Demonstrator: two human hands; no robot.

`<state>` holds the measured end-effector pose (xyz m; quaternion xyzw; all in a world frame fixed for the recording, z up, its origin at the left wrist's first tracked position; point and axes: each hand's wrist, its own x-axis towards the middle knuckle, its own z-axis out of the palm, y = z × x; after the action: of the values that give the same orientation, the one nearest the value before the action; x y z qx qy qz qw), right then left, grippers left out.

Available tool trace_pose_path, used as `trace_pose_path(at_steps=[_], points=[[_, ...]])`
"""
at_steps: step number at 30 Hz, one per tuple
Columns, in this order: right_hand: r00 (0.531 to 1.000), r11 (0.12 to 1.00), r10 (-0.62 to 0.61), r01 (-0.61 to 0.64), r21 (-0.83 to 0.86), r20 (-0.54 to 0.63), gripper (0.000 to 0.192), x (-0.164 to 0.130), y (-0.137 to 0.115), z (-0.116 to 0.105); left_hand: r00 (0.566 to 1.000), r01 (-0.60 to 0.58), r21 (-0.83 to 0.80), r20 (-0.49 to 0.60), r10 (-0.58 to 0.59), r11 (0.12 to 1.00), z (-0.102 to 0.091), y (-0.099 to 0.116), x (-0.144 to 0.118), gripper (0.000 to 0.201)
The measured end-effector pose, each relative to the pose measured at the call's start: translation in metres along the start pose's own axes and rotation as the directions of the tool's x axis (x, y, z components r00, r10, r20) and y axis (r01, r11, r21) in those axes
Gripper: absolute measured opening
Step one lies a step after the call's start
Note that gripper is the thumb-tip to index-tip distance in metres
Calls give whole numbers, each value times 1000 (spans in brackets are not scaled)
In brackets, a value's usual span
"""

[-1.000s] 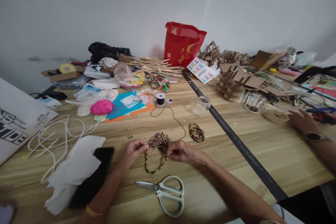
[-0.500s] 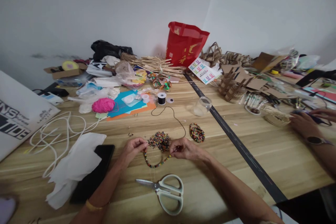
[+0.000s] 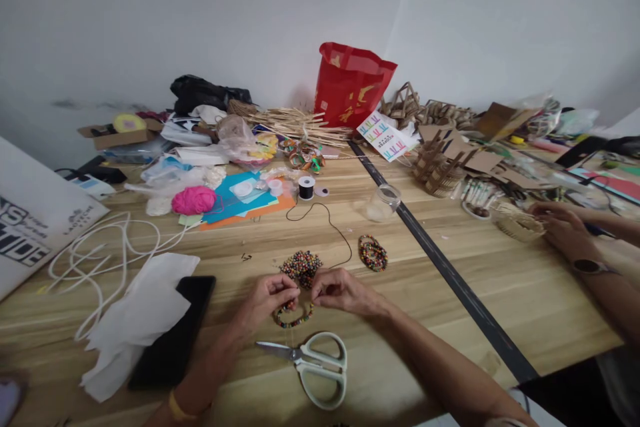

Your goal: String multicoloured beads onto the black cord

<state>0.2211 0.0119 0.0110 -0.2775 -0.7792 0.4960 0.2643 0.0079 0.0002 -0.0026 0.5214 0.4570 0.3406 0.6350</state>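
Has brought the left hand (image 3: 267,300) inward since a moment ago, close beside the right hand (image 3: 345,292), narrowing the beaded strand (image 3: 291,323) from a wide U to a smaller, rounder loop. Leaves only a small gap between the two ends, so seems to bring the strand nearer to a full ring. Pinches one end between left thumb and finger, the other between right thumb and finger, with the remaining fingers curled in. Keeps the loop between the heap of beads (image 3: 301,267) and the scissors (image 3: 296,354), with the coiled beadwork (image 3: 382,261) off to the right. Hides part of the strand's left side behind the left fingers, and the heap's near edge behind both hands. Also loses the black cord (image 3: 349,245) from sight near the right knuckles. Cannot tell whether bare thread spans the fingertips, nor whether the loop touches the table (image 3: 415,333). Cannot make out what a co-worker's hand (image 3: 565,233) does at the woven basket (image 3: 520,225).
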Motion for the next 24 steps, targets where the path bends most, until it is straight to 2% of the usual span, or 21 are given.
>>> trace_pose_path(at_steps=[4, 9, 15, 19, 24], points=[[999, 995, -31, 28, -91, -26, 22, 0, -1, 11, 999, 38, -62, 38, -36, 997, 9, -7, 0, 31], [995, 987, -72, 61, -152, -72, 16, -1, 2, 17, 998, 44, -120, 52, -38, 992, 8, -11, 1, 29], [989, 998, 43, -48, -29, -140, 14, -1, 5, 19, 993, 46, -131, 111, -31, 990, 10, -15, 1, 28], [990, 997, 75, -71, 32, -118, 15, -1, 4, 18, 992, 57, -143, 115, -41, 988, 10, -17, 1, 27], [993, 997, 81, -81, 8, -91, 17, -1, 2, 18, 990, 76, -121, 131, -60, 990, 9, -16, 1, 28]])
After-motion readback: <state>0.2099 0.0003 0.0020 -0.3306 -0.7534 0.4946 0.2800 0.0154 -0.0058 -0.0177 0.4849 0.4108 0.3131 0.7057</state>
